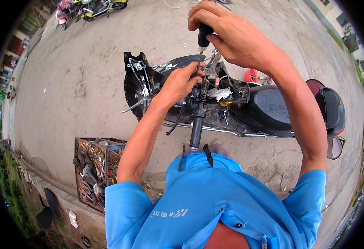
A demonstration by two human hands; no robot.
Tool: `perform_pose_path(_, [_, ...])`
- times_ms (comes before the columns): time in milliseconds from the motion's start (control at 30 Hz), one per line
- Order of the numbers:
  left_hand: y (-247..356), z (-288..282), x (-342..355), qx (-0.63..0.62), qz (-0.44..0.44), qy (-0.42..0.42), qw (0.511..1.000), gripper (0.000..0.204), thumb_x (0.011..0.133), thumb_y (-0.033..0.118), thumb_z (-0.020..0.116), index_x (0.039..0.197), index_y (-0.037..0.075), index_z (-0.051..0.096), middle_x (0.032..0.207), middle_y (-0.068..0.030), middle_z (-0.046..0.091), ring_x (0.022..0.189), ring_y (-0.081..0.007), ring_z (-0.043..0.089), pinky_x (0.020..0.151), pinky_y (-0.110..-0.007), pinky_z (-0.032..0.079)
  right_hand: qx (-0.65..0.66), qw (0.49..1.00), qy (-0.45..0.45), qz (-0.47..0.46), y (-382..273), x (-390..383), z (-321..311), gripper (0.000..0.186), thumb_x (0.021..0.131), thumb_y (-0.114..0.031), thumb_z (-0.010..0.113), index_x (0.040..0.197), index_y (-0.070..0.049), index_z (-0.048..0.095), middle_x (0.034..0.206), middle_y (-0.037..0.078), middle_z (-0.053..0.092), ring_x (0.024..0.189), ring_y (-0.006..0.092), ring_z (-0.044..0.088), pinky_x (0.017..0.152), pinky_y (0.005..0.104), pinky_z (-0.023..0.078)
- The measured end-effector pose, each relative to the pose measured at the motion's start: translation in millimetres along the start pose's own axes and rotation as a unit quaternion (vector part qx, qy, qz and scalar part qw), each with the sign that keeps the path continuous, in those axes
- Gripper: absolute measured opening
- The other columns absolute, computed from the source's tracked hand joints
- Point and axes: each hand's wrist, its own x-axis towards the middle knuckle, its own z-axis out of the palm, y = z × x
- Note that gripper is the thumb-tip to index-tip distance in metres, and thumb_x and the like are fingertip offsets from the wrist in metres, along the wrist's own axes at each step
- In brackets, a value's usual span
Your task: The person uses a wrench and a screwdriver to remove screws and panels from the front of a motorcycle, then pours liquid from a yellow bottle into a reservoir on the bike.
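A screwdriver (204, 38) with a dark handle stands nearly upright over the handlebar of a partly stripped black scooter. My right hand (236, 36) is raised and wrapped round the handle. Lower down, my left hand (181, 84) pinches at the shaft close to its tip; the tip itself is hidden by the fingers. Around it are the bare handlebar clamp parts and cables. The black grip (197, 128) points toward me, with a brake lever (174, 125) beside it. A white bracket-like part (220, 94) lies right of the handlebar centre.
A metal-framed box (107, 166) full of tools and loose hardware stands at the left. The black seat (267, 108) stretches right, with a mirror (335, 147) near the rear. A red round container (251, 75) is beyond the scooter. Other scooters (103, 6) are parked far left.
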Motion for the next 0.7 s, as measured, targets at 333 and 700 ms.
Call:
perform_pose_path(333, [-0.8,0.7,0.5,0.025,-0.023,-0.027,0.999,0.019,0.094,0.016,0.077,0.103,0.000,0.072,0.086,-0.0154,0.076,0.079,-0.0313,0.073,0.072,-0.041,0.054,-0.069,0.986,0.146,0.035,-7.7,-15.6,28.3,0.021,0.100,-0.004,0.060,0.120,-0.005,0.062,0.119,0.012,0.063,0.103,0.0387,0.067,0.085,0.0463,0.055])
perform_pose_path(700, [2.9,-4.0,4.1,0.096,-0.078,-0.067,0.990,0.028,0.090,0.025,0.080,0.104,0.002,0.072,0.088,-0.0186,0.075,0.080,-0.0411,0.070,0.073,-0.046,0.053,-0.032,0.990,0.104,0.095,-9.9,-10.3,19.5,0.043,0.097,-0.016,0.071,0.131,-0.001,0.050,0.117,0.024,0.055,0.090,0.0454,0.065,0.082,0.0514,0.055])
